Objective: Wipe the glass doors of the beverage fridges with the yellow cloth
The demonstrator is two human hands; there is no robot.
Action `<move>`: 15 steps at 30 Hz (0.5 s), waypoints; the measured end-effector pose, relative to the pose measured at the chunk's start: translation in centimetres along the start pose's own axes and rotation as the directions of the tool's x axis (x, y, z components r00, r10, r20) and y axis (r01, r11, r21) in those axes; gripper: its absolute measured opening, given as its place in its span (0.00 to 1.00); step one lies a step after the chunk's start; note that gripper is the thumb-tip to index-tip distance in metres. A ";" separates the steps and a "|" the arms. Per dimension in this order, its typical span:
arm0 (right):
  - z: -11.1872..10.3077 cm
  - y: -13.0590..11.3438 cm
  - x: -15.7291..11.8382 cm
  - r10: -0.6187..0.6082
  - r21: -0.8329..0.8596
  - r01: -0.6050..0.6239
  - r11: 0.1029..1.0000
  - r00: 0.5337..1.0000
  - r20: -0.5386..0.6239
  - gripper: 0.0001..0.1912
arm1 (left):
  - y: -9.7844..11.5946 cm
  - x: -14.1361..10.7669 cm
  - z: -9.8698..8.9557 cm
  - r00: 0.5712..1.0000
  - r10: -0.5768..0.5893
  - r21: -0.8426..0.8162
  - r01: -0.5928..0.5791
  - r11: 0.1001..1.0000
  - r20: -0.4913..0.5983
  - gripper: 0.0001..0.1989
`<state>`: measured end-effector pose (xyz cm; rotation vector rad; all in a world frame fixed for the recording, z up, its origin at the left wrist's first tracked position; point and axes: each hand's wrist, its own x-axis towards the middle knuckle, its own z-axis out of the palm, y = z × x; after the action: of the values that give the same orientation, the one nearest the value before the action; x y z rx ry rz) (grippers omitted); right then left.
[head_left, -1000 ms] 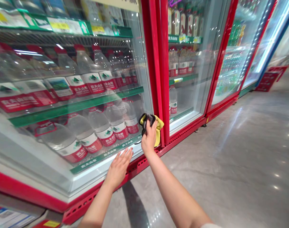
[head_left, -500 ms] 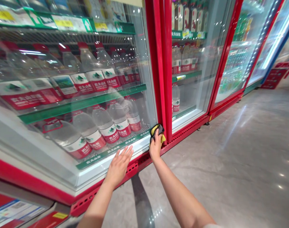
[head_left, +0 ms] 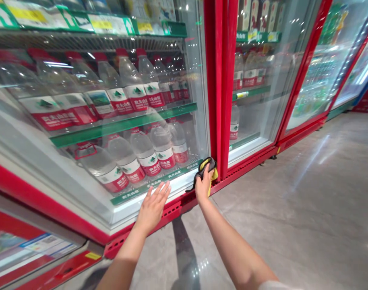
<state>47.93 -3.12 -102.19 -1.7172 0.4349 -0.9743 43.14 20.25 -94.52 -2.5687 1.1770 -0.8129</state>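
Holds a yellow-and-black cloth (head_left: 214, 174) bunched at the lower corner of the glass door (head_left: 199, 133), just beside the red upright (head_left: 225, 100). Grips it in the right hand (head_left: 203, 186), with fingers over the folds; cannot tell how firmly. Leaves a dark tail poking out near the bottom edge. Could snag there, through loose fabric catching in a seam or on the perforated base (head_left: 172, 211). Could also slip from a grip taken on only part of the wad, and drop to the grey floor (head_left: 262, 225). Might knock fingertips on the upright by pushing too hard into the corner. Holds nothing in the left hand (head_left: 154, 205), palm down with fingers slightly spread by the pale bottom rail (head_left: 184, 183); cannot tell how much of it touches. Could smudge the pane or skid by leaning weight there. Shows, behind the pane, clear bottles (head_left: 152, 161) with red-and-white labels, above and below a green shelf strip (head_left: 126, 125). Could rattle these by jolting the door. Shows, farther out, a neighbouring cooler (head_left: 253, 121).
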 end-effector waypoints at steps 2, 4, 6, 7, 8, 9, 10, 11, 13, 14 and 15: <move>0.7 -1.3 -0.8 -0.027 -0.003 0.027 1.000 1.000 0.010 0.42 | -0.3 -0.4 -0.1 1.000 -0.018 0.007 0.018 1.000 -0.009 0.36; 1.0 -2.2 -2.0 -0.146 -0.016 0.147 0.989 0.988 0.050 0.38 | -0.5 -0.8 -0.1 1.000 -0.022 0.011 0.023 1.000 -0.020 0.37; 0.6 -2.2 -3.2 -0.305 -0.024 0.308 0.951 0.948 0.090 0.30 | -0.6 -1.0 -0.1 1.000 -0.018 0.010 0.018 1.000 -0.025 0.37; 0.1 -1.8 -3.5 -0.365 -0.025 0.368 0.929 0.926 0.094 0.27 | -0.7 -1.1 0.0 1.000 -0.016 0.009 0.016 1.000 -0.024 0.37; -0.4 -1.3 -3.6 -0.397 -0.025 0.400 0.916 0.914 0.085 0.25 | -0.7 -1.2 0.0 1.000 -0.012 0.007 0.013 1.000 -0.020 0.37; -1.0 -0.7 -3.4 -0.407 -0.024 0.409 0.912 0.911 0.068 0.23 | -0.7 -1.2 0.0 1.000 -0.011 0.006 0.011 1.000 -0.015 0.37; -1.5 -0.2 -2.9 -0.398 -0.025 0.399 0.916 0.916 0.044 0.22 | -0.7 -1.3 -0.1 1.000 -0.012 0.005 0.013 1.000 -0.009 0.37; -1.9 0.2 -2.2 -0.373 -0.030 0.373 0.927 0.928 0.014 0.21 | -0.7 -1.4 -0.1 1.000 -0.012 0.005 0.012 1.000 -0.004 0.37; -2.2 0.5 -0.3 -0.300 -0.047 0.298 0.953 0.952 -0.055 0.20 | -0.7 -1.5 -0.4 1.000 -0.009 0.007 0.009 1.000 0.004 0.38; -2.1 0.3 0.5 -0.265 -0.054 0.261 0.964 0.960 -0.090 0.21 | -0.8 -1.6 -0.5 1.000 -0.007 0.010 0.006 1.000 0.007 0.38; -1.8 -0.1 1.1 -0.237 -0.060 0.232 0.971 0.964 -0.118 0.22 | -0.8 -1.7 -0.6 1.000 -0.005 0.015 0.005 1.000 0.008 0.38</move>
<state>47.20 -4.98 -101.47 -1.7828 0.3408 -1.2564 42.39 22.13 -94.39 -2.5614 1.1587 -0.8090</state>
